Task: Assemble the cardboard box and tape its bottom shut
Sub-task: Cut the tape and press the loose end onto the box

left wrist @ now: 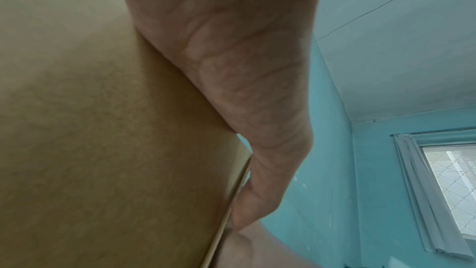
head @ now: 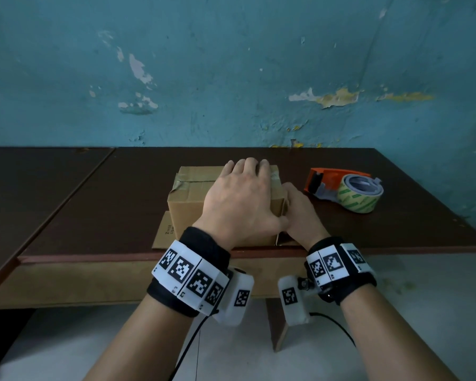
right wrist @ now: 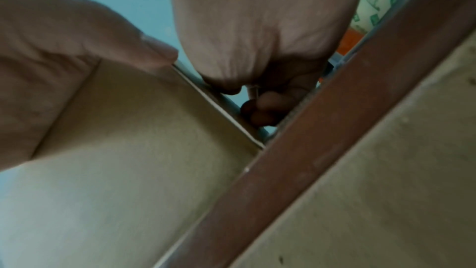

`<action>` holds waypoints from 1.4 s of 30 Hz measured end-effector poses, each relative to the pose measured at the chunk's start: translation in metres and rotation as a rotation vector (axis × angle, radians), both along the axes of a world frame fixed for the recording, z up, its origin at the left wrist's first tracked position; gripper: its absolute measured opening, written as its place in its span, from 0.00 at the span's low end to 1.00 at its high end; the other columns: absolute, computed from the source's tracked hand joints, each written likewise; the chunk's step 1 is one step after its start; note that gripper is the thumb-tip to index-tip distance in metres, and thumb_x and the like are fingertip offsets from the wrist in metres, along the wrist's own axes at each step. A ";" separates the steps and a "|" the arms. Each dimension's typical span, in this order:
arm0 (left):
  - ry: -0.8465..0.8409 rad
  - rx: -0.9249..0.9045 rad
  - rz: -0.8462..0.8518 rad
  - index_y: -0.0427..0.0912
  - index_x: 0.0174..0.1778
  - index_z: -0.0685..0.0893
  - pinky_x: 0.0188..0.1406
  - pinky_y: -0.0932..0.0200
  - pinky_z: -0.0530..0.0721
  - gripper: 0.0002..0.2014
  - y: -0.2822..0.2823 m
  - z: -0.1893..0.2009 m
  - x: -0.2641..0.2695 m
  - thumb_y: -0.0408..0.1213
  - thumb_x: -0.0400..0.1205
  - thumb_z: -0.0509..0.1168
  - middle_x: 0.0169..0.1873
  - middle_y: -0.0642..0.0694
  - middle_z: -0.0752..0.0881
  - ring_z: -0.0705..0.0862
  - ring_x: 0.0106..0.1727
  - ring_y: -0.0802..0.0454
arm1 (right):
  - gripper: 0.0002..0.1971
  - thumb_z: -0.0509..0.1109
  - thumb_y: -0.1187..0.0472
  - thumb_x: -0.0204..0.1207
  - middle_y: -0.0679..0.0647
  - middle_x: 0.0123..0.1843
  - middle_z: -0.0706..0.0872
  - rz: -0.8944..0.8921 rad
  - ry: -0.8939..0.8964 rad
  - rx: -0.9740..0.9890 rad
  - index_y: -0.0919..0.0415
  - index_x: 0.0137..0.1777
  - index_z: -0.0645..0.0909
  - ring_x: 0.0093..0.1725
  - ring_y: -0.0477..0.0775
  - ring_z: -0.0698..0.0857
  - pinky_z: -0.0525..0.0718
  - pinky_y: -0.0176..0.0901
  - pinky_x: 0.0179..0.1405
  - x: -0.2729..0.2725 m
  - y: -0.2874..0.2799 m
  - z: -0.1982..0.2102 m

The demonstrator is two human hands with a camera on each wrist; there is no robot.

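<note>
Head view shows the box (head: 204,204) near the table (head: 94,215) front edge, taped on top, left hand (head: 239,204) spread flat across it, right hand (head: 300,213) curled on its right corner, tape dispenser (head: 344,188) lying well right with clear room, sealing seemingly nearly done.

A black fabric band (head: 204,243) is worn round the left wrist, and a second black band (head: 338,292) round the right. Each is wrapped by white plastic plates printed with black square-pattern markers (head: 182,270). A white camera housing (head: 235,296) bearing one marker is hung beneath each wrist. Thin black cables (head: 188,350) are trailed from both housings. The forearms are left bare.
</note>
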State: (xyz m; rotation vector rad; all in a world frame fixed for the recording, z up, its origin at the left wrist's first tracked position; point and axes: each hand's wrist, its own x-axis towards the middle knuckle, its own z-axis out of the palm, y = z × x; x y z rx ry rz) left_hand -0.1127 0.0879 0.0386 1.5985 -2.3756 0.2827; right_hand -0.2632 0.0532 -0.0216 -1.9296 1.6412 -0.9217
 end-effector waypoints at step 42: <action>0.293 -0.244 -0.106 0.47 0.84 0.70 0.75 0.44 0.74 0.59 0.009 0.021 0.036 0.68 0.59 0.82 0.74 0.45 0.78 0.77 0.74 0.43 | 0.24 0.52 0.47 0.90 0.57 0.44 0.92 -0.377 -0.730 -0.034 0.58 0.46 0.86 0.44 0.54 0.88 0.85 0.50 0.45 -0.001 -0.007 0.029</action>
